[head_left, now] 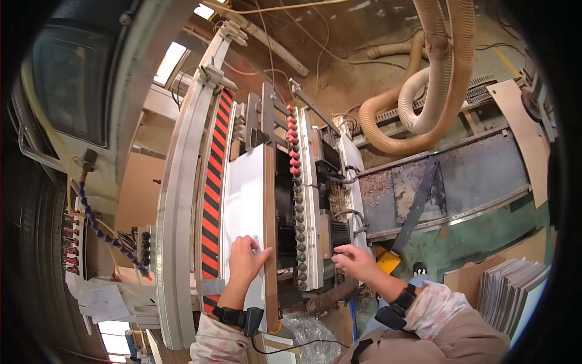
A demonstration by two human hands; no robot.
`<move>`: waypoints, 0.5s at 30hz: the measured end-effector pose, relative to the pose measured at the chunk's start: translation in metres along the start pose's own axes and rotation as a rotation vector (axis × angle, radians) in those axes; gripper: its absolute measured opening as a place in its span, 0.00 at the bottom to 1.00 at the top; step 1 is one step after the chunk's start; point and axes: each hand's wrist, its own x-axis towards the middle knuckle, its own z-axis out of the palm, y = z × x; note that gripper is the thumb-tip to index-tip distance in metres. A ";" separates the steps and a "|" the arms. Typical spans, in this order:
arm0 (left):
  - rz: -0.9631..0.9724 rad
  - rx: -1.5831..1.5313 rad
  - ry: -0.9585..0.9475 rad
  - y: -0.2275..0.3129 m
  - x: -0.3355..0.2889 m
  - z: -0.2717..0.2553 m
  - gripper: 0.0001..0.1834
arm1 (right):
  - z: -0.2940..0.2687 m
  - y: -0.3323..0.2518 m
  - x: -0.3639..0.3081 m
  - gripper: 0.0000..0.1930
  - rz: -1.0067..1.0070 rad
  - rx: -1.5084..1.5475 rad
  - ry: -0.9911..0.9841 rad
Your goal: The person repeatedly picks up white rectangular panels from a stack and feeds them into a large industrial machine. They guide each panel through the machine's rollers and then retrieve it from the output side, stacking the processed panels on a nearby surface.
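Note:
A long white panel (pixel 244 206) with a brown edge lies lengthwise on the machine bed. My left hand (pixel 244 259) is over its near part, fingers and thumb apart, the thumb by the brown edge; whether the palm touches the panel I cannot tell. To the right stands a metal rail (pixel 310 224) with a row of red (pixel 293 145) and dark knobs (pixel 300 246). My right hand (pixel 356 264) is just right of the rail's near end, fingers loosely bent and apart, with nothing visible in them. Both wrists carry black strapped devices.
A red-and-black striped strip (pixel 212 200) and a pale beam (pixel 188 188) run along the panel's left. Ribbed hoses (pixel 451 91) hang at the far right. A stack of thin boards (pixel 512 291) stands at the near right. Clear plastic wrap (pixel 310 330) lies close to me.

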 end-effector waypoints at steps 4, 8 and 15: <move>-0.009 0.031 -0.061 0.004 0.013 -0.006 0.19 | -0.016 0.012 -0.001 0.18 0.030 0.108 -0.003; -0.041 -0.035 -0.165 0.006 0.021 -0.013 0.18 | -0.004 0.024 0.007 0.18 0.056 0.088 -0.050; -0.036 -0.189 -0.221 -0.008 0.029 -0.014 0.14 | 0.042 0.032 0.029 0.20 -0.057 -0.156 -0.206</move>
